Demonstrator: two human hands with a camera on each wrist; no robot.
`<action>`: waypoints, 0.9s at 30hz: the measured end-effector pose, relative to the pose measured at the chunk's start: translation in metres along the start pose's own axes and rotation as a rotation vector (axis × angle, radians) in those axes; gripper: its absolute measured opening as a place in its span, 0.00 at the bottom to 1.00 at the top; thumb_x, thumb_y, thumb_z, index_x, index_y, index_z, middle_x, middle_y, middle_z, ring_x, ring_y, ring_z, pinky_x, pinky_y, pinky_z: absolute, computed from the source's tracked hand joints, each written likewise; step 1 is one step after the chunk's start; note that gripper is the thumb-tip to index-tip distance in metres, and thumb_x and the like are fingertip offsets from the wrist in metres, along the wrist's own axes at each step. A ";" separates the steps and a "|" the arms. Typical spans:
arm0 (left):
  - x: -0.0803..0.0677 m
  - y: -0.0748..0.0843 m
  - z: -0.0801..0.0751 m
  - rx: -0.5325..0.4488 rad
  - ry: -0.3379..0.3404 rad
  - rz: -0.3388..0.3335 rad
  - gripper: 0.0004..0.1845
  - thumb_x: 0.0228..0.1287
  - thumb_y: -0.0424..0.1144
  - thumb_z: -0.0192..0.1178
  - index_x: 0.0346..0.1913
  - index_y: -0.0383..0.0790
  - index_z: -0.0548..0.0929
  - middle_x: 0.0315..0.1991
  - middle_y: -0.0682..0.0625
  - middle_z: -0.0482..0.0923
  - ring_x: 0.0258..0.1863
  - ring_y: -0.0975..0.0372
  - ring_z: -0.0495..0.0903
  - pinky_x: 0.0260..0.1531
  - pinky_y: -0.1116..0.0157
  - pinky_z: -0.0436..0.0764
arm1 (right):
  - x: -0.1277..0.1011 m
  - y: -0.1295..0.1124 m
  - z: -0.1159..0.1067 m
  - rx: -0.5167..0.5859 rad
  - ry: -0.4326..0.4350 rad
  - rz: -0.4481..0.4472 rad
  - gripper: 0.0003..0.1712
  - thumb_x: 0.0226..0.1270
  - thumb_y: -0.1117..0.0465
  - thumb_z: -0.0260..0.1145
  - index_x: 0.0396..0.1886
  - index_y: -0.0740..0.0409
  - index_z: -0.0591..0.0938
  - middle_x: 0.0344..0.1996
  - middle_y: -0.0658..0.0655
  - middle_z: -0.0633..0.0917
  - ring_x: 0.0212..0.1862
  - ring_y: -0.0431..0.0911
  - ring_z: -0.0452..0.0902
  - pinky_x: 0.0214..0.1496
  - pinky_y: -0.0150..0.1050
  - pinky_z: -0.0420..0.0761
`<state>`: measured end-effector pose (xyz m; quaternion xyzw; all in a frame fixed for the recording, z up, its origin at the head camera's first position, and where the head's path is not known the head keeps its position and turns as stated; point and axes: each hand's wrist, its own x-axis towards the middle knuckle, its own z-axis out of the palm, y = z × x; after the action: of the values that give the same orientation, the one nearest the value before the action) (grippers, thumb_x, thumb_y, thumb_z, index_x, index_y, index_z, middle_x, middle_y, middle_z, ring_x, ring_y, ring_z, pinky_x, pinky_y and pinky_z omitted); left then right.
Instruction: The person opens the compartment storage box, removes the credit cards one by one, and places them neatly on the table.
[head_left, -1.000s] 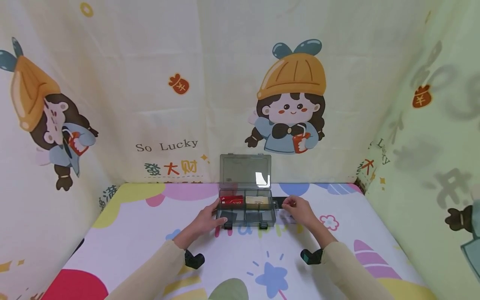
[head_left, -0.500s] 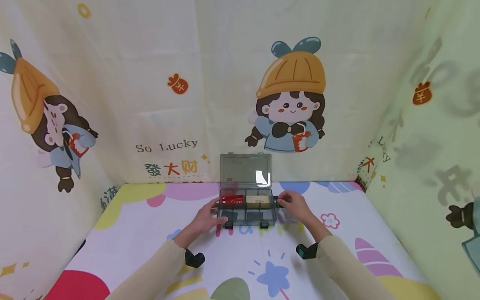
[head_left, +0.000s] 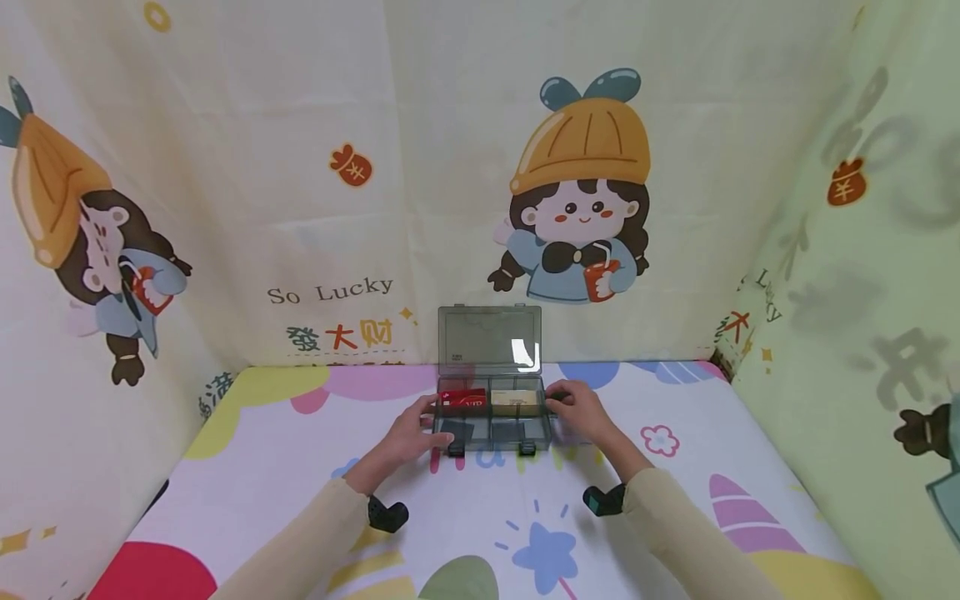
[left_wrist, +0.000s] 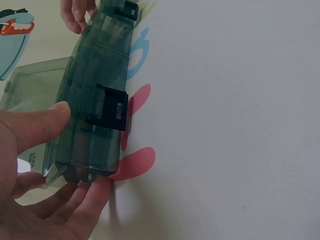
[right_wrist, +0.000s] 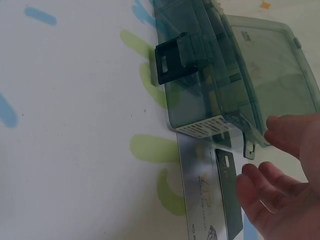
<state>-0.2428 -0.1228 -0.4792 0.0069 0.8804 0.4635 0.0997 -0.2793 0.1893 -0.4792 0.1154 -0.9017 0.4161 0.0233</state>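
A smoky see-through compartment box (head_left: 491,433) stands on the table with its lid (head_left: 483,337) raised at the back. Inside, a red card (head_left: 463,400) printed VIP occupies the rear left, and a cream card (head_left: 513,402) the rear right. My left hand (head_left: 411,433) holds the box's left end, thumb over the front and fingers along the side. At the right end, my right hand (head_left: 581,406) has its thumb and fingers spread around a side clip (right_wrist: 249,145). Beside that end lie a silver VIP card (right_wrist: 202,195) and a dark green card (right_wrist: 229,195).
Dark front latches (left_wrist: 107,107) hang on the box's near wall. A printed cloth covers the table (head_left: 292,467). Just behind the box rises a cream cloth backdrop (head_left: 360,225), with cloth at both sides too.
My right hand has moved left, up to the right end of the box, over the dark strip seen there earlier. The left hand stays on the left end.
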 end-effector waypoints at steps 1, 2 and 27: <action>0.000 0.001 0.000 0.000 0.000 0.001 0.41 0.57 0.41 0.70 0.72 0.46 0.62 0.66 0.41 0.70 0.60 0.48 0.73 0.56 0.44 0.77 | 0.001 0.000 0.001 -0.001 -0.005 -0.008 0.11 0.65 0.65 0.65 0.45 0.64 0.83 0.44 0.64 0.80 0.45 0.55 0.80 0.49 0.50 0.82; -0.001 0.001 -0.001 -0.005 0.003 -0.005 0.41 0.56 0.41 0.70 0.72 0.46 0.62 0.66 0.41 0.70 0.60 0.48 0.72 0.56 0.44 0.77 | 0.002 -0.001 0.002 0.001 -0.011 -0.013 0.11 0.65 0.65 0.64 0.46 0.64 0.83 0.44 0.64 0.80 0.45 0.56 0.80 0.48 0.50 0.82; -0.002 0.001 -0.001 -0.010 -0.003 -0.004 0.42 0.55 0.39 0.71 0.72 0.44 0.61 0.65 0.40 0.70 0.61 0.47 0.73 0.55 0.46 0.78 | 0.019 -0.010 0.018 -0.077 -0.113 0.049 0.19 0.70 0.58 0.60 0.56 0.63 0.80 0.60 0.67 0.76 0.62 0.61 0.72 0.62 0.56 0.74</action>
<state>-0.2405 -0.1231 -0.4776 0.0053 0.8780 0.4677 0.1019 -0.2942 0.1662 -0.4807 0.1156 -0.9195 0.3743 -0.0337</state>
